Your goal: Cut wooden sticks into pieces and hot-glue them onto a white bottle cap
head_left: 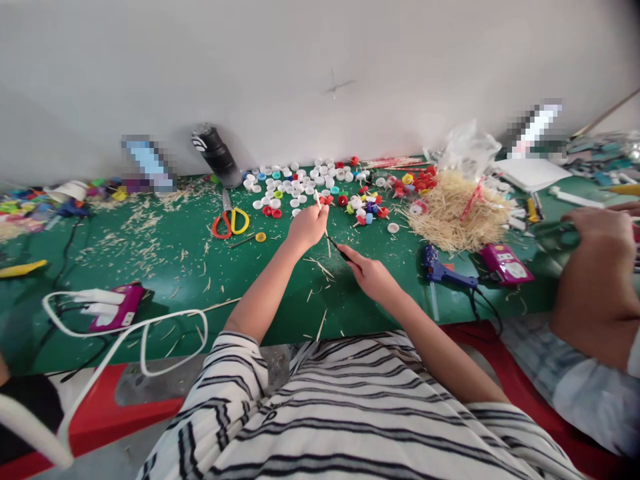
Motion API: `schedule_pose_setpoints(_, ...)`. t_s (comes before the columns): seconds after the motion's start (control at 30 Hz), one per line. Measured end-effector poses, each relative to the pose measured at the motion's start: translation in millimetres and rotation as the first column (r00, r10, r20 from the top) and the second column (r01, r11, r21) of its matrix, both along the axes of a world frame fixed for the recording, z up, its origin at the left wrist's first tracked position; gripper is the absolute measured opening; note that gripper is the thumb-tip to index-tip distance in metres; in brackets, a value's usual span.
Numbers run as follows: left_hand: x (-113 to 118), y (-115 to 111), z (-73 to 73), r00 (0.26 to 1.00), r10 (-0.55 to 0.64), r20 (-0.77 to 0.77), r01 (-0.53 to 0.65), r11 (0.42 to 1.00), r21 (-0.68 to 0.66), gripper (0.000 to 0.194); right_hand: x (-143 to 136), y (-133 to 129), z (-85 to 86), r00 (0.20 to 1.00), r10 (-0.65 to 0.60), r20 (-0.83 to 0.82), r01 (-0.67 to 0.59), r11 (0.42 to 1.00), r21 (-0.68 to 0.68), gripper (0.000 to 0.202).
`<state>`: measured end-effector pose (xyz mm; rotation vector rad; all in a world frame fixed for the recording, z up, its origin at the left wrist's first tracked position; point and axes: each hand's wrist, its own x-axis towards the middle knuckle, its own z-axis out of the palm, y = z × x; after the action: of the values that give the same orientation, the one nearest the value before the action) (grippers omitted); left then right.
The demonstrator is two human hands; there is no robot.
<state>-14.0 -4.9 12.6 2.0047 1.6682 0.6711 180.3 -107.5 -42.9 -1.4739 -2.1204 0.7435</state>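
1. Stick hangs over the middle of the desk, roughly midway between the near and far edges, one end pointing to the far edge and the other towards you.
2. Your left hand is closed around it, leaving a short length showing past each side of the grip. Your right hand is wrapped around what looks like a knife, forefinger stretched along it. Whether the blade touches the stick, I cannot tell.
3. Judging by the shavings just below, you seem to be paring. Lay the blade nearly flat and take thin, light strokes; deep bites would likely split something so slim.
4. Direct each stroke away from your left hand, towards the free end. The exposed part is short, so a slip the other way could reach your fingers.
5. Turn the stick a little between strokes so that it thins evenly. If it bends, ease the pressure or brace its lower end against the desk.
6. Work within the middle: the caps crowd the far edge, the glue gun lies to your right towards the near edge, and a co-worker's hand is by the right end.
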Motion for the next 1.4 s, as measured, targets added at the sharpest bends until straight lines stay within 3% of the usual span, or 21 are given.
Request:
schedule_pose_setpoints(0.13, -1, 2, -0.4, 1.000, -0.002, -0.002, 0.002, 1.000, -0.008, 0.043, 1, -4, -2.3, 1.000, -0.016, 0.008, 0.017, 1.000, -0.018, 0.053)
schedule_pose_setpoints(0.33, -5, 3, 0.4, 1.000, 0.001, 0.010, -0.001, 1.000, -0.024, 0.042, 3, -10, -4.5, 0.988, 0.019, 0.154, -0.019, 1.000, 0.003, 0.051)
schedule_pose_setpoints(0.83, -3, 0, 5.9, 0.999, -0.024, 0.029, 0.025, 0.999, -0.029, 0.040, -2, -15, -0.3, 0.991, -0.015, 0.132, 0.019, 0.999, -0.030, 0.052)
schedule_pose_setpoints(1.07, -6, 3, 3.1, 1.000, 0.004, 0.018, -0.004, 0.999, -0.035, 0.041, -3, -24, -3.9, 0.901, 0.005, 0.435, 0.022, 0.998, -0.057, 0.051)
schedule_pose_setpoints(1.27, -1, 0, 1.7, 0.999, -0.036, -0.001, 0.036, 0.999, -0.023, 0.043, 1, -25, -2.4, 0.949, 0.030, 0.312, -0.013, 0.998, -0.057, 0.049)
schedule_pose_setpoints(1.4, 3, -3, 1.8, 0.998, -0.064, -0.003, 0.064, 0.998, -0.012, 0.044, -2, -22, 8.6, 0.963, 0.031, 0.267, -0.028, 0.999, -0.015, 0.049)
